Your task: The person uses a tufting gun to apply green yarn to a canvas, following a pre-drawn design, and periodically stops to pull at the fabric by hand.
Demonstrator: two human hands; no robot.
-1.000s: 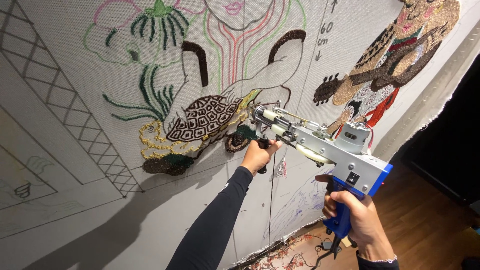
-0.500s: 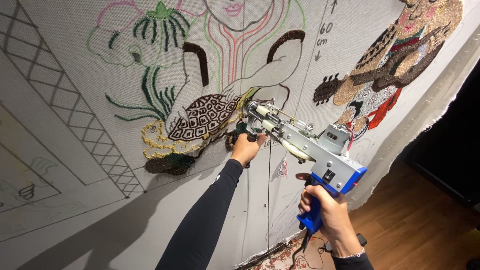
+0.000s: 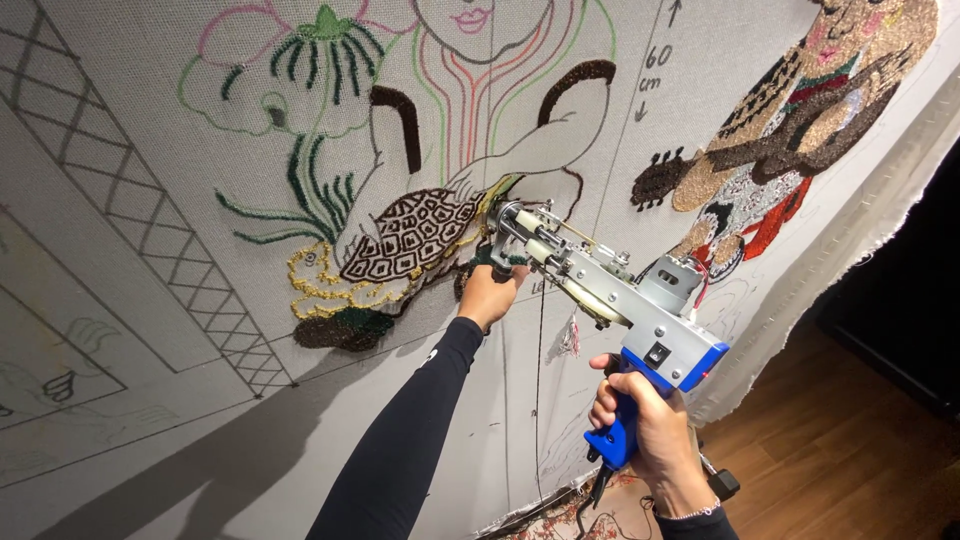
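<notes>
Head view: against the earlier frame, both arms and the tufting gun [image 3: 600,290] sit a little further left and lower on the cloth, the gun's nose now at the yellow edge of the brown patterned shell motif [image 3: 415,235]. Nearest, the right hand [image 3: 640,420] is closed tight around the gun's blue pistol grip, cable trailing below toward the wooden floor [image 3: 850,450]. Further out, the left hand [image 3: 490,290], black-sleeved, is closed on the dark front handle beneath the gun's nose. Beyond, the nose presses against the stretched grey backing cloth [image 3: 150,330], which carries tufted green leaves and a multicoloured figure at upper right.
</notes>
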